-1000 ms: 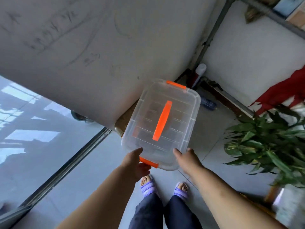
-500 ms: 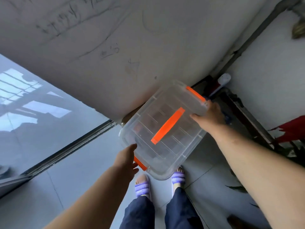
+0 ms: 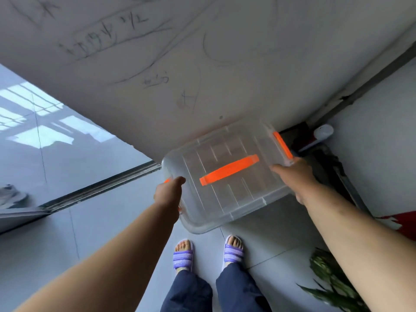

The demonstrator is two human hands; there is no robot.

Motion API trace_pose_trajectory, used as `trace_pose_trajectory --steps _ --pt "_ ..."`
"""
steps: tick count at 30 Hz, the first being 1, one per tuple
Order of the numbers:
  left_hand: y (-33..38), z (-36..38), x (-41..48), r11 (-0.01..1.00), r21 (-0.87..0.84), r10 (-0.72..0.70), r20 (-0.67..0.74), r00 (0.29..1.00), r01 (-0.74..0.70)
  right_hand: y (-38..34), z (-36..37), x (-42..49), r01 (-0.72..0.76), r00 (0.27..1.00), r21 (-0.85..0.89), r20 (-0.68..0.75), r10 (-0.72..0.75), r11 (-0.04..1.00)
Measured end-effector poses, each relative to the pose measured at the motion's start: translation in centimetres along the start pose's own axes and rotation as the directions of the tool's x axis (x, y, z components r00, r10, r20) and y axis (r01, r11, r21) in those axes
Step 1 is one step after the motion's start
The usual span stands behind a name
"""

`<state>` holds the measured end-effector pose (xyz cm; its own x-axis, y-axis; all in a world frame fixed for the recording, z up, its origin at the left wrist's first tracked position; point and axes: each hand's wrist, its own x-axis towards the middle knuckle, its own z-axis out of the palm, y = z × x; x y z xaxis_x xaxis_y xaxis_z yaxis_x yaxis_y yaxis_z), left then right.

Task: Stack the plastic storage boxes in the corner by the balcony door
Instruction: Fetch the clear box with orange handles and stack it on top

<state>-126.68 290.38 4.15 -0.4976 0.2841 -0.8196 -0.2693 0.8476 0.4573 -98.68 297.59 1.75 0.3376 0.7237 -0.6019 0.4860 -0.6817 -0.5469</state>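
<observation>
A clear plastic storage box with an orange top handle and orange end latches hangs above the floor, close to the scribbled wall. My left hand grips its left end over the orange latch there. At the right end, beside the other latch, my right hand holds the box. The box lies roughly parallel to the wall, lid on. Something brown shows faintly through the box; I cannot tell what it is.
The sliding door track runs along the floor at left, with glossy tiles beyond. A dark frame and a white-capped bottle fill the corner at right. A leafy plant stands at lower right. My sandalled feet are just below the box.
The box has turned from lengthwise to crosswise and moved nearer the wall. My right hand shifted from the near edge to the far right end; the view swung left, away from the plant.
</observation>
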Motion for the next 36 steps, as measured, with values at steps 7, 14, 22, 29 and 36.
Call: trace_pose_trajectory --steps 7,14,22,29,36 --pt "0.9 0.5 0.1 0.995 -0.051 0.087 0.048 0.995 -0.084 -0.3 0.7 0.8 0.032 0.999 -0.013 0.036 -0.031 0.999" --pt "0.4 0.3 -0.4 0.988 -0.086 0.132 0.084 0.988 -0.125 0.2 0.1 0.9 0.162 0.983 -0.041 0.098 -0.158 0.986" --pt "-1.4 -2.7 -2.2 0.993 -0.095 0.073 -0.002 0.997 -0.073 -1.3 0.3 -1.3 0.291 0.955 -0.402 0.062 -0.291 0.868" --pt "-5.4 -10.4 -5.4 0.974 -0.225 -0.003 -0.14 0.99 -0.029 -4.0 1.7 -6.2 0.367 0.922 -0.546 0.109 -0.371 0.753" --pt "-12.3 -19.6 -8.2 0.926 -0.377 -0.162 -0.37 0.915 0.012 -5.7 4.1 -13.1 0.508 0.861 -0.51 0.283 -0.423 0.694"
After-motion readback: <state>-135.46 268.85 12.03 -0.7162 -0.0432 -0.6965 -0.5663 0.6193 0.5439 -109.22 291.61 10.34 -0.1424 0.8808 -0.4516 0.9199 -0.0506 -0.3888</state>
